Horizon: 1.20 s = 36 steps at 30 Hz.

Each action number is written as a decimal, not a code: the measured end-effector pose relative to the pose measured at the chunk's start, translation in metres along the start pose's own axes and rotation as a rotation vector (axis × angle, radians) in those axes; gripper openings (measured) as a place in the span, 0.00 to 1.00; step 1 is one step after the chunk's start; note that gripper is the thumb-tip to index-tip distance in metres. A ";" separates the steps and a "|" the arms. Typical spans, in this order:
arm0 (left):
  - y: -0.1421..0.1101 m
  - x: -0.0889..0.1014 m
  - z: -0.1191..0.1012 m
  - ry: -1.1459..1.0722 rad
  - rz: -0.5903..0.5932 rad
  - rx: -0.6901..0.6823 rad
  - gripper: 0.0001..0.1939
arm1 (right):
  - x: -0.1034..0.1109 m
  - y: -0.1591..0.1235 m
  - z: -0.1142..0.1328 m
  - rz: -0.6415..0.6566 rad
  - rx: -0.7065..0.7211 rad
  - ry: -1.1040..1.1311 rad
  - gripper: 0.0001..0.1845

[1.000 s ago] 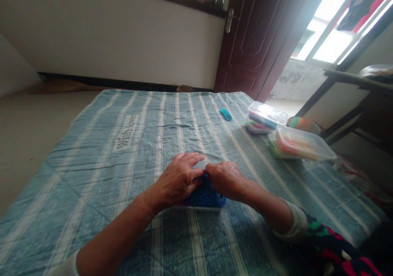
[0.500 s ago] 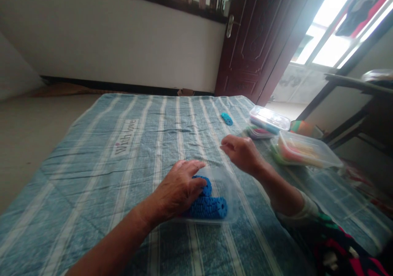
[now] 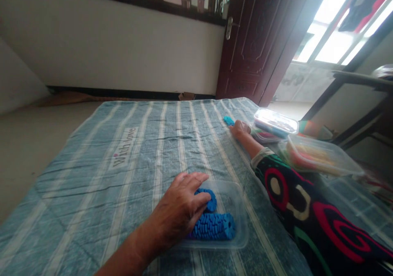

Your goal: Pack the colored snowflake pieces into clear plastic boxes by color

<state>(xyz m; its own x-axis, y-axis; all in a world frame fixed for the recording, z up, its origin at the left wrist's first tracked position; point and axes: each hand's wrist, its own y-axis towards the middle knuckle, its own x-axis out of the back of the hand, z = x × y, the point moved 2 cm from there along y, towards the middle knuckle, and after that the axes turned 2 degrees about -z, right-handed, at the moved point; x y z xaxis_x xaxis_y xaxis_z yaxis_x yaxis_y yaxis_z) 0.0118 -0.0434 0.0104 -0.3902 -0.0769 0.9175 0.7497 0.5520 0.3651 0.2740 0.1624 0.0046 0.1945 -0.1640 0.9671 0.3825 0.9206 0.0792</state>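
Observation:
A clear plastic box point(image 3: 241, 235) lies on the striped cloth in front of me. Inside are dark blue notched rolls of what look like stacked toothed discs; the lower roll point(image 3: 215, 226) lies lengthwise. My left hand point(image 3: 184, 204) is curled over the upper roll point(image 3: 211, 201), thumb against its end and fingers partly hidden behind it. Farther off, my right hand point(image 3: 241, 129) reaches to a lighter blue roll point(image 3: 228, 121) lying on the cloth. Its curled fingers are at the near end of that roll, partly covering it.
Right of my right arm sit lidded plastic boxes point(image 3: 276, 121) and a larger clear box point(image 3: 325, 155) with coloured pieces. A clear divided tray point(image 3: 353, 202) lies nearer. The striped cloth point(image 3: 147, 145) covers the surface; a dark red door point(image 3: 248, 43) stands behind.
My right hand has moved forward from above the middle of the cloth to the lighter blue roll. My left hand stays over the rolls in the box. The view has shifted slightly.

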 end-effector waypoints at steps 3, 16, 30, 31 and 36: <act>0.000 0.001 0.000 -0.003 0.008 0.015 0.06 | -0.003 0.009 0.004 0.001 -0.039 0.030 0.19; 0.003 0.001 0.000 -0.020 0.010 0.003 0.06 | 0.006 -0.009 -0.012 -0.106 0.036 0.199 0.11; 0.007 0.000 -0.001 0.032 0.083 0.011 0.05 | 0.089 -0.205 -0.002 0.392 1.227 0.099 0.14; 0.007 0.000 -0.001 0.022 0.083 0.007 0.06 | 0.085 -0.209 -0.001 0.376 1.236 0.024 0.15; 0.007 -0.001 0.001 0.002 0.079 0.013 0.08 | 0.058 -0.216 0.000 0.280 1.288 -0.144 0.16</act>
<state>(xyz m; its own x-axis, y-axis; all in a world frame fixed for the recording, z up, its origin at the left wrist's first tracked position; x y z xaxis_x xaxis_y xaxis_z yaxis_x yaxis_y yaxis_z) 0.0167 -0.0389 0.0121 -0.3293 -0.0347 0.9436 0.7710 0.5671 0.2899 0.2024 -0.0454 0.0434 -0.0014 0.0500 0.9987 -0.7950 0.6058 -0.0314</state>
